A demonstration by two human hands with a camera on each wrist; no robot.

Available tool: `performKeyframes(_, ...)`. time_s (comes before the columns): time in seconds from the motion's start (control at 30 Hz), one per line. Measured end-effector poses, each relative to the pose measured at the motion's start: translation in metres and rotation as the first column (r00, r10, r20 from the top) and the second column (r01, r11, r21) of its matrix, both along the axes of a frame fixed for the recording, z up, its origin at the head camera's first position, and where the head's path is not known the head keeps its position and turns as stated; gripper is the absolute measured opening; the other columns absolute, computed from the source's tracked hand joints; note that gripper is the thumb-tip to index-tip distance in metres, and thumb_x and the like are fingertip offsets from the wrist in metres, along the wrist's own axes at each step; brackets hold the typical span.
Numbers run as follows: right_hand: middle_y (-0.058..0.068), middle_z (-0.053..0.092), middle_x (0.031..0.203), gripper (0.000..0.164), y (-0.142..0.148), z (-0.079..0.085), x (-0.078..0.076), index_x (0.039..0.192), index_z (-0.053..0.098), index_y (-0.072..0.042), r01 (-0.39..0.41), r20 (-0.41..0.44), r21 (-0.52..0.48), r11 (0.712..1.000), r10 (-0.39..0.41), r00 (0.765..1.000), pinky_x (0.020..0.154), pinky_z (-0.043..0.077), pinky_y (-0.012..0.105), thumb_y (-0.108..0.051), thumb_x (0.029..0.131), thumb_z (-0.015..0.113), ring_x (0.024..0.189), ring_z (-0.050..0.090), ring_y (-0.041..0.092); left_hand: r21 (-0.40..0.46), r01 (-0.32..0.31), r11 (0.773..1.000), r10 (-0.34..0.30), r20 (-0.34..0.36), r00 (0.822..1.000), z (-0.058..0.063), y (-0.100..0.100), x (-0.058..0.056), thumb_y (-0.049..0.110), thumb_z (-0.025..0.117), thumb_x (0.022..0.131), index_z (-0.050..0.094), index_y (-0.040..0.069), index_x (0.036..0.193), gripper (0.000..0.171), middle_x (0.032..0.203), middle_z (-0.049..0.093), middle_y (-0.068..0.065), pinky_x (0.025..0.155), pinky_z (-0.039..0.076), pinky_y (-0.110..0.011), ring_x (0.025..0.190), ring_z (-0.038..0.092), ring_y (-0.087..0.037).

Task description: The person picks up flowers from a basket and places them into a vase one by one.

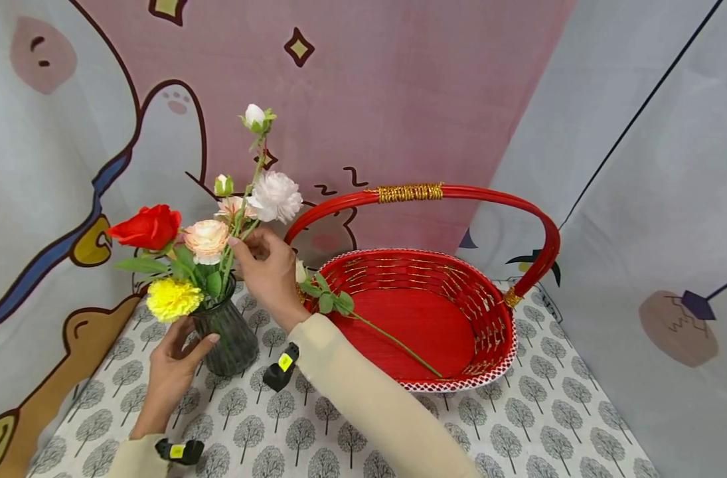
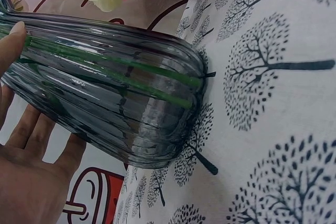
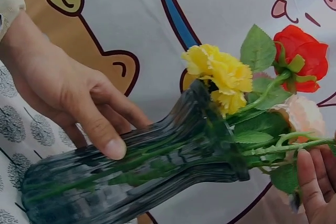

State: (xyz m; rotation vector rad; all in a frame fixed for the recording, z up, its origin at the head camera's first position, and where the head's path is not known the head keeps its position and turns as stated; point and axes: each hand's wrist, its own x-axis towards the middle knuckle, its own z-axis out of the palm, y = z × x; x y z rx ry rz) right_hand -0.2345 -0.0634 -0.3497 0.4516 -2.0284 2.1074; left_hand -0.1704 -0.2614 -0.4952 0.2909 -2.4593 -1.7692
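A ribbed, smoky glass vase (image 1: 226, 342) stands at the left of the table. My left hand (image 1: 174, 362) holds it from the left, thumb in front and fingers around the side. In the vase are a red rose (image 1: 148, 229), a yellow carnation (image 1: 174, 299) and a peach flower (image 1: 206, 240). My right hand (image 1: 270, 275) pinches a green flower stem (image 3: 283, 148) just above the vase mouth. A white flower (image 1: 275, 197) and a white bud (image 1: 255, 117) rise above that hand. Green stems show through the glass in the left wrist view.
A red woven basket (image 1: 497, 325) with a tall arched handle (image 1: 488, 194) stands right of the vase. Across it lies a single white-flowered stem (image 1: 393, 336) with green leaves. A tree-print cloth (image 1: 297, 431) covers the table, and a cartoon-print curtain (image 1: 387, 86) hangs behind.
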Motion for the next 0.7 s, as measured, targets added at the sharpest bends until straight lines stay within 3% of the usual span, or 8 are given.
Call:
performKeyframes(0.13, 0.005, 0.069, 0.093, 0.018, -0.001, -0.006, 0.003, 0.1, 0.066, -0.014, -0.009, 0.029, -0.002, 1.0, 0.009, 1.0, 0.071, 0.066, 0.032, -0.032, 0.101, 0.068, 0.085, 0.075, 0.032, -0.018, -0.01, 1.0, 0.01, -0.012, 1.0, 0.0, 0.001, -0.001, 0.042, 0.069, 0.098, 0.011, 0.03, 0.166, 0.09, 0.17, 0.024, -0.013, 0.118, 0.045, -0.031, 0.154, 0.031, -0.036)
performKeyframes(0.2, 0.005, 0.07, 0.092, 0.018, -0.002, -0.01, 0.003, 0.1, 0.067, -0.014, -0.006, 0.029, 0.014, 1.0, 0.005, 1.0, 0.067, 0.063, 0.025, -0.032, 0.101, 0.068, 0.086, 0.075, 0.032, -0.013, -0.009, 1.0, 0.009, -0.015, 1.0, -0.001, 0.001, -0.001, 0.041, 0.069, 0.098, 0.011, 0.03, 0.166, 0.09, 0.17, 0.023, -0.012, 0.119, 0.044, -0.033, 0.155, 0.03, -0.035)
performKeyframes(0.33, 0.002, 0.071, 0.09, 0.016, -0.006, -0.018, 0.003, 0.098, 0.069, -0.017, -0.006, 0.062, -0.012, 1.0, 0.006, 0.998, 0.068, 0.062, 0.023, -0.033, 0.099, 0.071, 0.087, 0.073, 0.029, -0.002, -0.009, 1.0, 0.009, -0.006, 1.0, -0.002, 0.0, -0.001, 0.039, 0.07, 0.098, 0.01, 0.029, 0.166, 0.092, 0.171, 0.022, -0.01, 0.119, 0.043, -0.034, 0.156, 0.028, -0.034)
performKeyframes(0.53, -0.005, 0.075, 0.098, 0.015, -0.014, -0.033, 0.003, 0.108, 0.072, -0.02, -0.003, 0.163, -0.127, 0.992, 0.024, 0.986, 0.085, 0.066, 0.036, -0.027, 0.095, 0.076, 0.086, 0.073, 0.011, -0.005, -0.004, 1.0, 0.004, -0.004, 1.0, -0.003, 0.0, -0.002, 0.04, 0.07, 0.098, 0.01, 0.029, 0.166, 0.092, 0.17, 0.023, -0.01, 0.12, 0.042, -0.038, 0.156, 0.028, -0.033)
performKeyframes(0.7, -0.004, 0.077, 0.101, 0.022, -0.016, -0.04, 0.004, 0.114, 0.069, -0.024, 0.003, 0.175, -0.172, 0.985, 0.027, 0.984, 0.091, 0.063, 0.048, -0.024, 0.094, 0.078, 0.086, 0.072, 0.006, -0.006, -0.003, 1.0, 0.003, -0.021, 1.0, -0.002, 0.001, -0.001, 0.038, 0.07, 0.098, 0.012, 0.029, 0.166, 0.09, 0.169, 0.026, -0.011, 0.115, 0.046, -0.023, 0.155, 0.03, -0.033)
